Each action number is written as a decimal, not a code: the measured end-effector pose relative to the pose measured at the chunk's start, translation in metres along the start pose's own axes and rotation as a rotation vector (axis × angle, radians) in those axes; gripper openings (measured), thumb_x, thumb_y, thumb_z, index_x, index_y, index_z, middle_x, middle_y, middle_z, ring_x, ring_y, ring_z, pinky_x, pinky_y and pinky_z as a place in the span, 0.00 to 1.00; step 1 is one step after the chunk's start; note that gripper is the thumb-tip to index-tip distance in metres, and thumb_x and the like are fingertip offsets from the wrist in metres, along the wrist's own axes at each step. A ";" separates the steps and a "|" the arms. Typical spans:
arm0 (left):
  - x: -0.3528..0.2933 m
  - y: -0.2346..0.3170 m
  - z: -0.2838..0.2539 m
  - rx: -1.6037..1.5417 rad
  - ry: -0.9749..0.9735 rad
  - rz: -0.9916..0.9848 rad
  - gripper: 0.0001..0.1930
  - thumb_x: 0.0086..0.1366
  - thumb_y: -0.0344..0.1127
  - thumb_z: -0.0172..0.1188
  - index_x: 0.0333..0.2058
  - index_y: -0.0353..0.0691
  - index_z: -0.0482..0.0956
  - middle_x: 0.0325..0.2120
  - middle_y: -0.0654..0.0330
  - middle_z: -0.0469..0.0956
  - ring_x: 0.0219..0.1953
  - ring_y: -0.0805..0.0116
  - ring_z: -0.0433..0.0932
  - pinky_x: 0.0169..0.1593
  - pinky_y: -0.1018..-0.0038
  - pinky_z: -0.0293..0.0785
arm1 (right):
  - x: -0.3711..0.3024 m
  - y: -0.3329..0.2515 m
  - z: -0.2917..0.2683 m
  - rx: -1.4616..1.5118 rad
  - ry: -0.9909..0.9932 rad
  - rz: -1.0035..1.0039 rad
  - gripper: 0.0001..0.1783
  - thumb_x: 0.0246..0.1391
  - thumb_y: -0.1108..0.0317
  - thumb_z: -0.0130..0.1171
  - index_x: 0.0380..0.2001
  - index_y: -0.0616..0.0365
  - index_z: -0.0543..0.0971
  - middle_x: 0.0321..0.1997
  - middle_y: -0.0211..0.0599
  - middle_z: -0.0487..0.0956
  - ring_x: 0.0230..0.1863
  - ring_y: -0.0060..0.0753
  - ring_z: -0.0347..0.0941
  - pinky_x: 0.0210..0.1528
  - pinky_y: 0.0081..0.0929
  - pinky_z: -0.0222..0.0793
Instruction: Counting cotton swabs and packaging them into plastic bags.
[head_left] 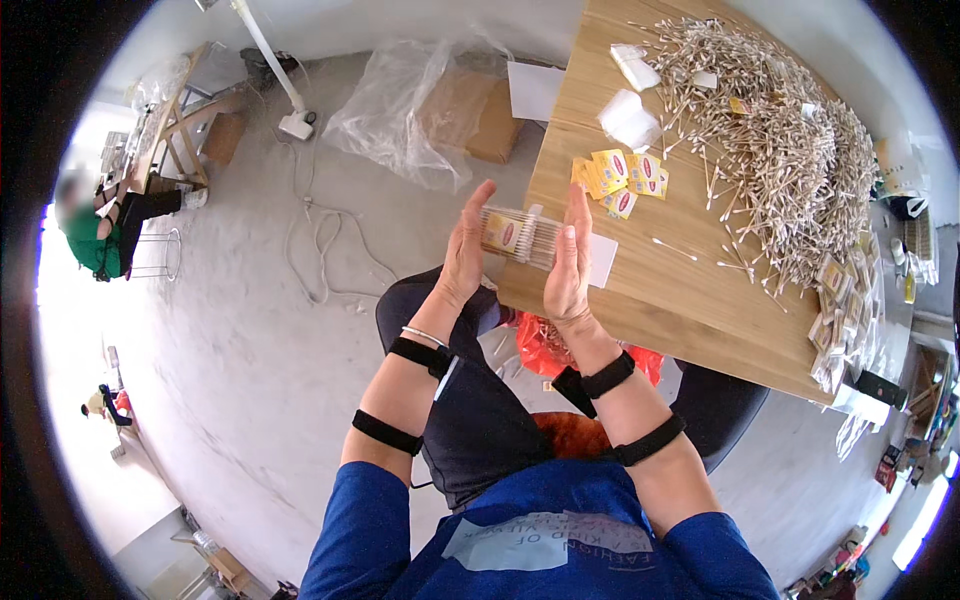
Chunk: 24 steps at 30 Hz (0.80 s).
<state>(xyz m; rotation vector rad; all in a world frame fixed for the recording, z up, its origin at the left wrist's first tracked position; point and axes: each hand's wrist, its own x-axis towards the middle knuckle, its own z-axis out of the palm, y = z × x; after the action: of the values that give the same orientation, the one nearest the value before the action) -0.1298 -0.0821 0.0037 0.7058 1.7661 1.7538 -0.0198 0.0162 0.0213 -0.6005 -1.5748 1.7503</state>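
Observation:
A bundle of cotton swabs point(539, 242) with a small yellow card point(503, 232) on it lies crosswise between my two palms, at the table's near left corner. My left hand point(464, 248), fingers straight, is against the bundle's left end. At its right end is my right hand point(569, 262), flat and upright with fingers stretched. The bundle is held between both palms. A white sheet point(602, 260) lies on the table beside my right hand. Beyond my fingertips are several yellow cards point(622, 178) in a loose pile.
A large heap of loose cotton swabs point(770, 130) covers the right of the wooden table point(690, 320). Clear plastic bags point(628, 120) lie at the back, packed swabs point(840, 300) at the right edge. A red bag point(540, 345) stands below the table; cables point(320, 230) cross the floor. Another person point(95, 230) sits far left.

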 end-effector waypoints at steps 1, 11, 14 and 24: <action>0.000 -0.001 0.000 0.007 -0.001 0.029 0.38 0.71 0.61 0.31 0.63 0.32 0.57 0.63 0.54 0.59 0.65 0.64 0.56 0.66 0.72 0.48 | 0.000 0.001 0.001 -0.009 -0.001 -0.003 0.36 0.64 0.59 0.40 0.66 0.70 0.45 0.72 0.55 0.44 0.73 0.46 0.38 0.71 0.36 0.36; 0.001 0.000 0.005 0.099 -0.020 0.032 0.39 0.70 0.63 0.27 0.63 0.33 0.56 0.65 0.53 0.56 0.68 0.61 0.50 0.68 0.68 0.44 | 0.000 0.015 0.028 -0.073 0.004 -0.042 0.32 0.63 0.66 0.40 0.66 0.68 0.48 0.70 0.54 0.49 0.71 0.44 0.45 0.69 0.34 0.42; -0.001 -0.004 0.004 0.110 -0.012 0.043 0.34 0.72 0.57 0.35 0.64 0.34 0.54 0.65 0.51 0.55 0.68 0.61 0.50 0.68 0.69 0.45 | 0.000 0.014 0.028 -0.086 0.003 -0.060 0.31 0.63 0.68 0.40 0.66 0.68 0.48 0.70 0.54 0.51 0.70 0.44 0.47 0.68 0.33 0.44; -0.036 -0.021 0.030 -0.205 0.580 -0.626 0.32 0.60 0.52 0.60 0.49 0.26 0.69 0.43 0.49 0.75 0.45 0.61 0.74 0.48 0.67 0.70 | 0.003 0.010 0.024 -0.121 -0.040 -0.127 0.29 0.62 0.74 0.40 0.66 0.67 0.51 0.69 0.53 0.56 0.68 0.42 0.53 0.67 0.32 0.49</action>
<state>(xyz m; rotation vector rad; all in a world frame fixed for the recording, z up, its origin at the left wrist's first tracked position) -0.0824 -0.0864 -0.0163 -0.4580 1.8326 1.7265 -0.0419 0.0024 0.0155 -0.5147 -1.7175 1.5909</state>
